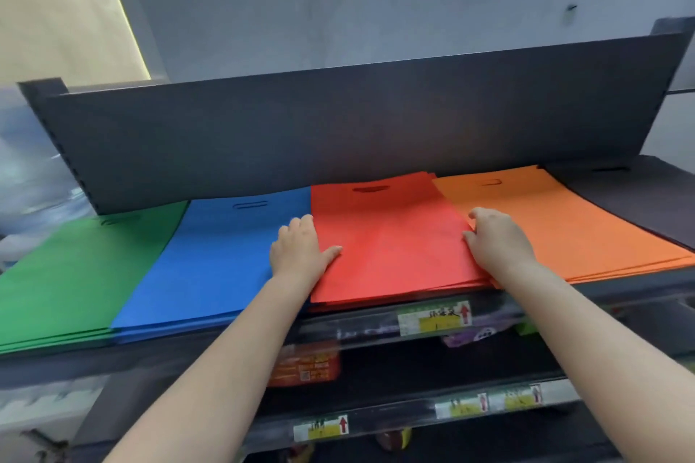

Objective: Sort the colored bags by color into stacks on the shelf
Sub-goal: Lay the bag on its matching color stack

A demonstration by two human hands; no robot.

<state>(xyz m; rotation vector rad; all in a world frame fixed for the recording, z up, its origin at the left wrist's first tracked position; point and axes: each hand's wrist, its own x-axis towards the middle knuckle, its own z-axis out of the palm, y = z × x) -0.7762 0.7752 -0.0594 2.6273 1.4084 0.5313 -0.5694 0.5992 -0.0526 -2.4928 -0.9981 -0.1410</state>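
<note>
Flat bags lie in colour stacks side by side on the top shelf (376, 325): green (75, 274), blue (218, 259), red (391, 244), orange (556, 225) and black (647, 199). My left hand (301, 248) rests at the left edge of the red stack, thumb on the red bag, fingers over the blue one. My right hand (496, 241) lies at the red stack's right edge, fingers reaching onto the orange stack. Both hands lie flat with nothing gripped.
A dark back panel (338, 124) rises behind the stacks. Lower shelves (413, 413) with price labels hold packaged goods, including an orange pack (304, 365) and a purple one (474, 334). A grey wall stands behind.
</note>
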